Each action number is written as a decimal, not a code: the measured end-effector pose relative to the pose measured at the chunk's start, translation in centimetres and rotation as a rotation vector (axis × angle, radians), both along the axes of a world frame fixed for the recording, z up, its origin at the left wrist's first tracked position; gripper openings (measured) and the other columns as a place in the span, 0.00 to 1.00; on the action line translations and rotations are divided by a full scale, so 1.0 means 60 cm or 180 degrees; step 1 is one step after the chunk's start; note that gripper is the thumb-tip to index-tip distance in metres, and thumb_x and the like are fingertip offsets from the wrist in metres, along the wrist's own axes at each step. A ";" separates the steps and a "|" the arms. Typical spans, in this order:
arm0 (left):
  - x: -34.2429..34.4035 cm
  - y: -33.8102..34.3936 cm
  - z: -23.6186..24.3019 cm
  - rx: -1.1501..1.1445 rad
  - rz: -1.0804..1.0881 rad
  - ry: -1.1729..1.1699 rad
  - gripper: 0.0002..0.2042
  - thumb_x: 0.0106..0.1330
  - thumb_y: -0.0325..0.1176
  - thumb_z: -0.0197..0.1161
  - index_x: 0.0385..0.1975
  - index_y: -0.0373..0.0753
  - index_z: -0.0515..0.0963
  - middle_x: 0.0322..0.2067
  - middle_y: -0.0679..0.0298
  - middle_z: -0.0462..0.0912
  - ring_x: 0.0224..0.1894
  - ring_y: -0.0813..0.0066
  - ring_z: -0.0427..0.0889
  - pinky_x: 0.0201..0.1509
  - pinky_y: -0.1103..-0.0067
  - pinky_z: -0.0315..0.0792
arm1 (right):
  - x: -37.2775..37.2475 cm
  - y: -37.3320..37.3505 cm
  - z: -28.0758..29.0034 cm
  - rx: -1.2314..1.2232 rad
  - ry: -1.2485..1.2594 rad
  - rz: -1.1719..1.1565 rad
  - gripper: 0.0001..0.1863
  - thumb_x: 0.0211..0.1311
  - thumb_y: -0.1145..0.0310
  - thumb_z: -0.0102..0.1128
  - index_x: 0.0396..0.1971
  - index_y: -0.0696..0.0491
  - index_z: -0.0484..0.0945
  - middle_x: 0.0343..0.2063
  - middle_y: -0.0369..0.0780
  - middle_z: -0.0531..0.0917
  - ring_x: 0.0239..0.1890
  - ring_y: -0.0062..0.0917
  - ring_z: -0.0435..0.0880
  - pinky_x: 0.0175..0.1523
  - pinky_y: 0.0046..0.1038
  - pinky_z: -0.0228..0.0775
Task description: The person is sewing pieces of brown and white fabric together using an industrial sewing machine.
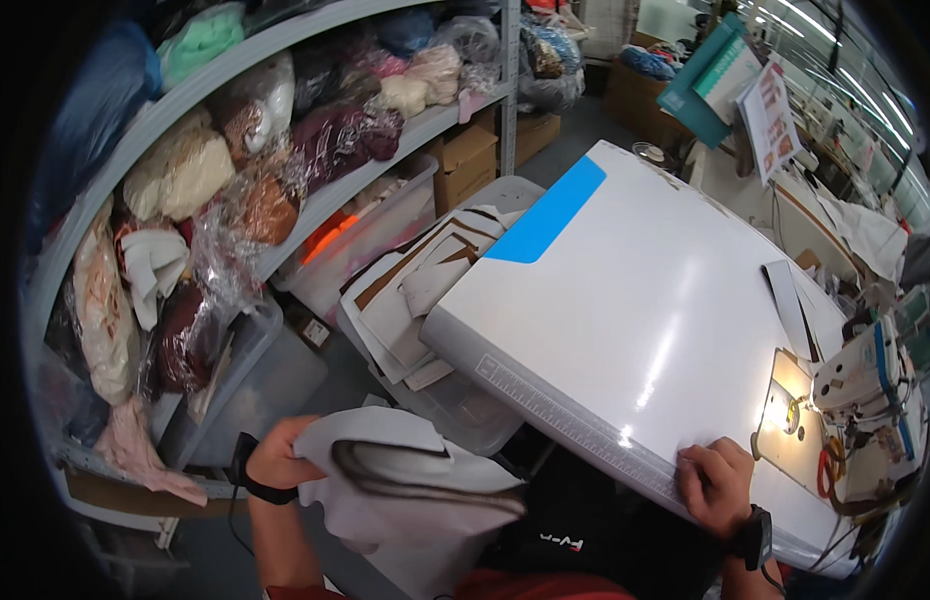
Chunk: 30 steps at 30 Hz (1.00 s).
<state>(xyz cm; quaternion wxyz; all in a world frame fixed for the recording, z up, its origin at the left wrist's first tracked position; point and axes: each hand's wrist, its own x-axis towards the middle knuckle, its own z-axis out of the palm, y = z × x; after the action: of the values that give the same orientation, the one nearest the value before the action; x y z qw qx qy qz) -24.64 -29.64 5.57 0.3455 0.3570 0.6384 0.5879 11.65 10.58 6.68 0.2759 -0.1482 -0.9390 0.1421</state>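
The left hand (283, 460) is closed on the left edge of a white sheet (410, 520) with a dark-edged curved slot; the sheet hangs rightward from that hand, off the near side of the worktop (605, 290). The right hand (720, 485), fingers curled, rests at the worktop's near edge; whether it grips anything I cannot tell. A sewing machine (860, 378) stands at the worktop's right end.
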 end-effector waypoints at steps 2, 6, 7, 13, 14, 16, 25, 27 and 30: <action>-0.007 0.026 0.035 0.0584 0.0094 -0.0151 0.14 0.55 0.25 0.74 0.41 0.30 0.81 0.37 0.66 0.85 0.40 0.80 0.81 0.45 0.78 0.74 | 0.010 0.006 0.000 0.0007 0.0115 -0.0014 0.08 0.50 0.77 0.68 0.32 0.54 0.83 0.17 0.38 0.74 0.19 0.33 0.75 0.25 0.33 0.65; -0.015 0.127 0.136 0.0884 -0.0214 0.0153 0.17 0.57 0.35 0.77 0.36 0.27 0.80 0.32 0.63 0.85 0.33 0.79 0.80 0.36 0.79 0.73 | 0.024 0.009 0.009 -0.0281 0.0190 0.0018 0.08 0.53 0.78 0.68 0.34 0.54 0.83 0.19 0.39 0.77 0.20 0.31 0.77 0.26 0.31 0.68; -0.019 0.169 0.143 0.1034 -0.0383 0.0088 0.19 0.56 0.33 0.77 0.41 0.27 0.80 0.36 0.62 0.86 0.37 0.78 0.81 0.42 0.78 0.74 | 0.028 0.010 0.009 -0.0731 0.0309 0.0024 0.08 0.55 0.78 0.67 0.36 0.55 0.83 0.19 0.39 0.77 0.20 0.30 0.77 0.26 0.29 0.68; 0.061 0.486 0.269 0.0903 -0.1568 -0.0118 0.31 0.56 0.23 0.72 0.63 0.30 0.71 0.54 0.60 0.82 0.55 0.72 0.81 0.61 0.74 0.73 | 0.065 0.023 -0.006 -0.2239 0.1478 -0.0219 0.15 0.62 0.77 0.66 0.49 0.58 0.79 0.27 0.32 0.77 0.25 0.13 0.74 0.30 0.18 0.65; 0.073 0.537 0.273 0.0786 -0.1777 -0.0274 0.31 0.58 0.22 0.70 0.64 0.30 0.70 0.54 0.60 0.82 0.54 0.72 0.82 0.60 0.75 0.73 | 0.071 0.035 -0.034 -0.2396 0.1559 -0.0236 0.16 0.62 0.75 0.67 0.49 0.58 0.78 0.30 0.34 0.79 0.24 0.14 0.74 0.30 0.17 0.65; 0.084 0.638 0.253 0.0276 -0.2008 -0.0372 0.31 0.60 0.23 0.70 0.65 0.31 0.69 0.56 0.60 0.81 0.54 0.75 0.81 0.59 0.77 0.74 | 0.092 0.039 -0.043 -0.2310 0.1485 -0.0368 0.17 0.60 0.74 0.69 0.48 0.58 0.78 0.32 0.36 0.80 0.25 0.14 0.76 0.30 0.16 0.66; 0.157 0.765 0.086 0.0085 -0.1205 0.4138 0.31 0.58 0.41 0.73 0.61 0.37 0.73 0.57 0.49 0.76 0.62 0.50 0.72 0.68 0.63 0.65 | 0.145 0.053 -0.008 -0.1993 0.1172 -0.0664 0.07 0.62 0.74 0.67 0.39 0.58 0.82 0.34 0.39 0.82 0.35 0.21 0.81 0.39 0.22 0.73; 0.216 0.734 0.092 0.0403 -0.1565 0.3817 0.32 0.56 0.42 0.73 0.61 0.37 0.73 0.56 0.49 0.76 0.61 0.50 0.73 0.68 0.63 0.65 | 0.151 0.064 -0.011 -0.1956 0.1176 -0.0752 0.06 0.61 0.75 0.67 0.37 0.58 0.82 0.33 0.39 0.83 0.36 0.24 0.82 0.40 0.24 0.74; 0.264 0.693 0.094 0.0391 -0.2080 0.3880 0.35 0.52 0.46 0.74 0.60 0.38 0.74 0.54 0.48 0.76 0.59 0.49 0.73 0.65 0.63 0.66 | 0.146 0.089 -0.015 -0.0577 0.1347 -0.0795 0.09 0.55 0.75 0.69 0.37 0.57 0.82 0.35 0.40 0.84 0.36 0.33 0.83 0.39 0.31 0.76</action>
<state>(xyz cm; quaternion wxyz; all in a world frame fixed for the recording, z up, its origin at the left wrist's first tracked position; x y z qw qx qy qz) -8.82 11.93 11.21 0.0638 0.8163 0.5440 0.1834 20.40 15.90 5.75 0.4672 -0.2541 -0.8183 0.2182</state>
